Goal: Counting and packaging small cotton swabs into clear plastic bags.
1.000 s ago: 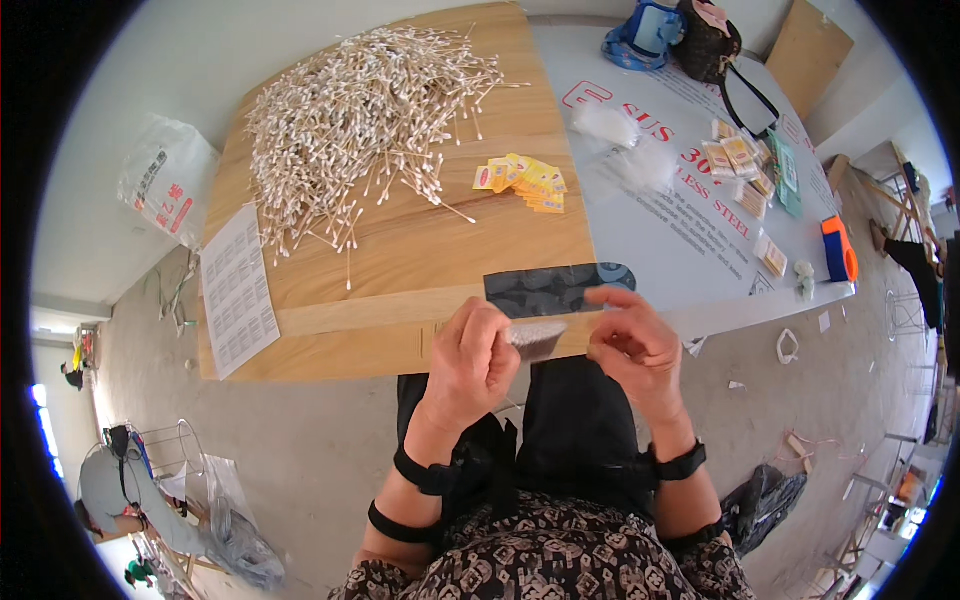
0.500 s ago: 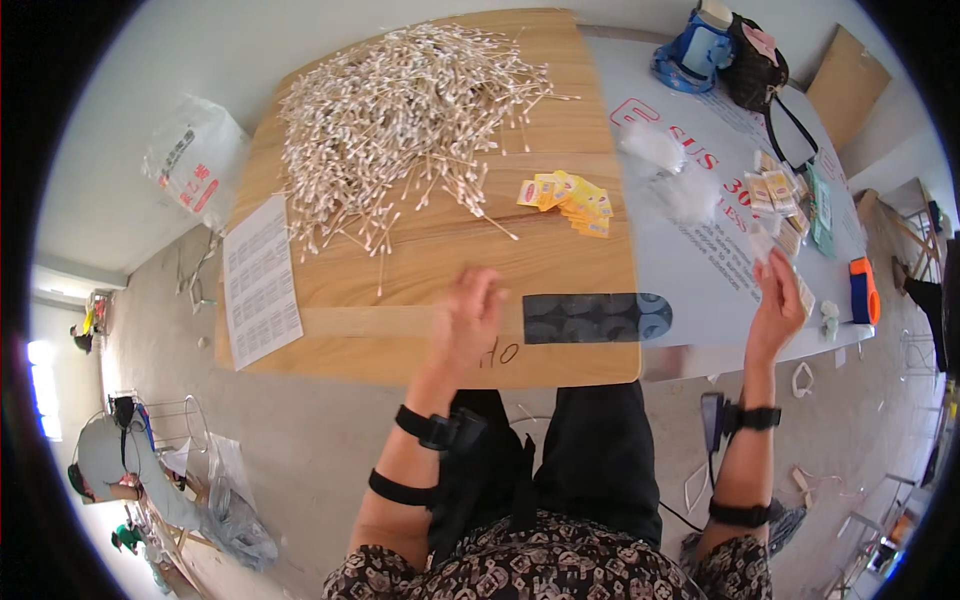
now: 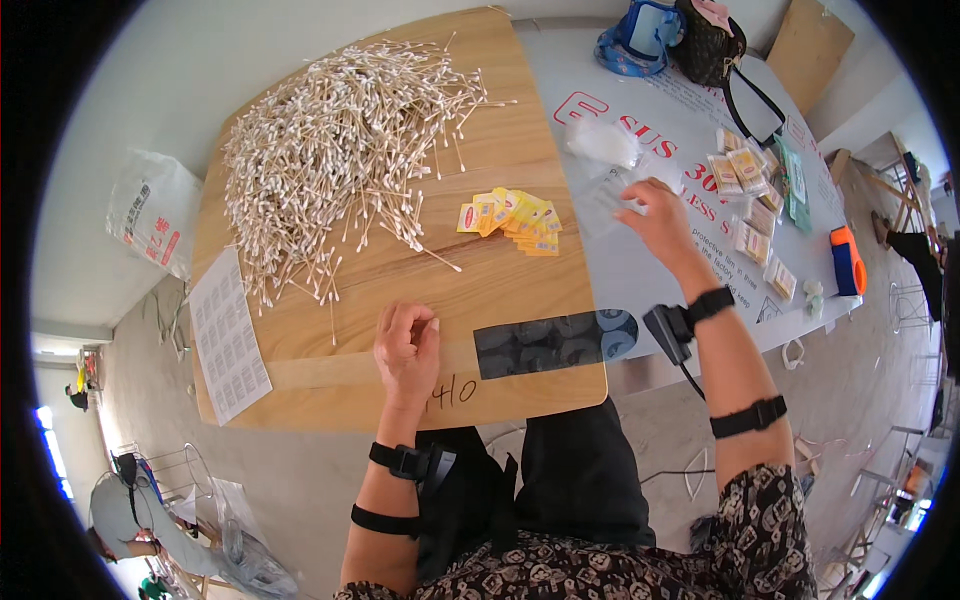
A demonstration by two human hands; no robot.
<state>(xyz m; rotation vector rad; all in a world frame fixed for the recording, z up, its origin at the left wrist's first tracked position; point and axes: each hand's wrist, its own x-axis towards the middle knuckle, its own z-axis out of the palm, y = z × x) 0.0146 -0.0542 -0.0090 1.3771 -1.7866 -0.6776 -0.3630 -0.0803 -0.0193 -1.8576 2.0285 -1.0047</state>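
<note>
My left hand [image 3: 408, 350] hovers at the near edge of the wooden tabletop, its fingers curled in loosely and nothing visible in them. My right hand [image 3: 660, 225] reaches over the grey sheet, thumb and fingers apart, beside a stack of clear plastic bags [image 3: 602, 142]. Whether its fingertips touch a bag is hard to tell. Between the hands lies a fanned group of yellow cards [image 3: 512, 218]. A large heap of cotton swabs [image 3: 330, 165] covers the far left of the wood. Several small filled packets [image 3: 745, 170] are scattered right of my right hand.
A printed paper sheet [image 3: 230, 335] lies at the left edge, near a hanging white plastic bag [image 3: 155, 215]. A dark patterned strip [image 3: 550, 343] lies at the front. To the right are an orange and blue tape dispenser [image 3: 847, 262] and a green pouch [image 3: 795, 185]; bags [image 3: 710, 45] stand behind.
My right hand has let go of a small packet near the others and moved left toward the clear bags. My left hand has slowed near the front edge. The view has shifted slightly.
</note>
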